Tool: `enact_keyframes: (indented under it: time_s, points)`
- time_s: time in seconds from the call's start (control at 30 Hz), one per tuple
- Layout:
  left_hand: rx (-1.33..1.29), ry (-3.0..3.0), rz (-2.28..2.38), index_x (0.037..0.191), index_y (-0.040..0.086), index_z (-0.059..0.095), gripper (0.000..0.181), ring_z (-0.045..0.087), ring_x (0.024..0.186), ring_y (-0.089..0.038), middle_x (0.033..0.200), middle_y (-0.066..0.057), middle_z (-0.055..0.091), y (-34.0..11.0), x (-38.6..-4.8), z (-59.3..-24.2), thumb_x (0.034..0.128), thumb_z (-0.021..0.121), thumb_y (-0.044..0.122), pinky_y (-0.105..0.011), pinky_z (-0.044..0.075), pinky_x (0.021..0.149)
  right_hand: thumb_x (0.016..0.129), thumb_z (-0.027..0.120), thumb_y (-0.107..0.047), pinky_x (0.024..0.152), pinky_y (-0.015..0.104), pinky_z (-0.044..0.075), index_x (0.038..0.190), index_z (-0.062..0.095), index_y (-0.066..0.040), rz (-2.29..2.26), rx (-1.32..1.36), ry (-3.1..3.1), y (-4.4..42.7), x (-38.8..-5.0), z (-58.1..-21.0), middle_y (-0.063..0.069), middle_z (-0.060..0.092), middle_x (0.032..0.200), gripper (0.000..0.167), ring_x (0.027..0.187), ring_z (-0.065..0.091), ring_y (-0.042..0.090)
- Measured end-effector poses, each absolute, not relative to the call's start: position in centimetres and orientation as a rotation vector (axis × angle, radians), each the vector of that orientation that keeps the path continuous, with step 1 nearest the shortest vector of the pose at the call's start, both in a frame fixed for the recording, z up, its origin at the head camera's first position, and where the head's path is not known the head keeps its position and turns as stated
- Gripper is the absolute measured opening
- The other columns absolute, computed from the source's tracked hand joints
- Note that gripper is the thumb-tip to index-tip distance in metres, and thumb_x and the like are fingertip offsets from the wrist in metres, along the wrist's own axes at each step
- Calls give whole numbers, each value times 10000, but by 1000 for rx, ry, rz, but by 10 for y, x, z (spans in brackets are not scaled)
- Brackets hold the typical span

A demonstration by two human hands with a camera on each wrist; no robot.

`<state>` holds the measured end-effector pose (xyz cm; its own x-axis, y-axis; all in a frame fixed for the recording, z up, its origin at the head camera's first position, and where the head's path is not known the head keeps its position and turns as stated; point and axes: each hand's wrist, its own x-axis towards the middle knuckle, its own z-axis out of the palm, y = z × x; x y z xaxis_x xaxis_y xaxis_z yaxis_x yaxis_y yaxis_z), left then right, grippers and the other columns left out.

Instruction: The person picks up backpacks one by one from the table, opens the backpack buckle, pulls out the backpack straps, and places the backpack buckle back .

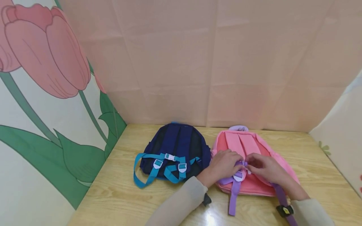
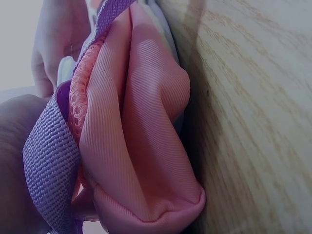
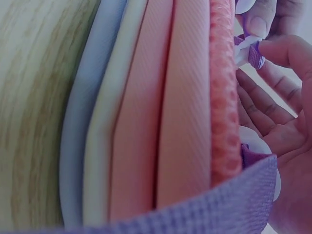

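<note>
Left grip [image 1: 224, 162] and right grip [image 1: 267, 168] on purple strap [image 1: 239, 163], pink backpack [image 1: 253, 184] beneath

A wood-grain tabletop [image 1: 113, 194] was backed by a creased pinkish-beige sheet [image 1: 169, 62]; the pale left wall [image 1: 82, 125] was patterned with pink tulips [image 1: 42, 50]; glare [image 1: 210, 218] was noted in front.

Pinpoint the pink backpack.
In the head view, the pink backpack lies right of the navy backpack, beneath the left hand and right hand.
</note>
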<state>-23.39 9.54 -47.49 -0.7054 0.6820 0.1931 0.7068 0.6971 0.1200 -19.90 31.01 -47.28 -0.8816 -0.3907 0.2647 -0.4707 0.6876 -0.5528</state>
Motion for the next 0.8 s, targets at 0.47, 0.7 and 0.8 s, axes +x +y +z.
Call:
enact_keyframes:
  time_s: [0.47,0.7,0.8]
  points:
    - [-1093,-2795,-296,1290,429,658,369,475,914,-20,1184,249,664,94,-231,-474,954,611,573,-211,376,788,868,785,-91,739,242,552,1011,674,-204,954,688,-2739,307,-198,-476,-126,691,920,213,848,633,-11]
    - [-1090,-2803,-284,1299,434,654,372,484,939,-11,1204,259,661,93,-232,-473,956,607,573,-204,373,804,875,775,-66,762,237,558,1049,672,-193,988,746,-2702,311,-200,-479,-105,711,950,239,878,669,29]
    - [-1102,-2788,-252,1289,423,661,367,495,966,-10,1206,250,663,93,-233,-473,959,602,572,-202,379,813,874,784,-87,774,242,565,1070,678,-186,995,747,-2719,311,-201,-478,-97,717,962,244,896,680,44]
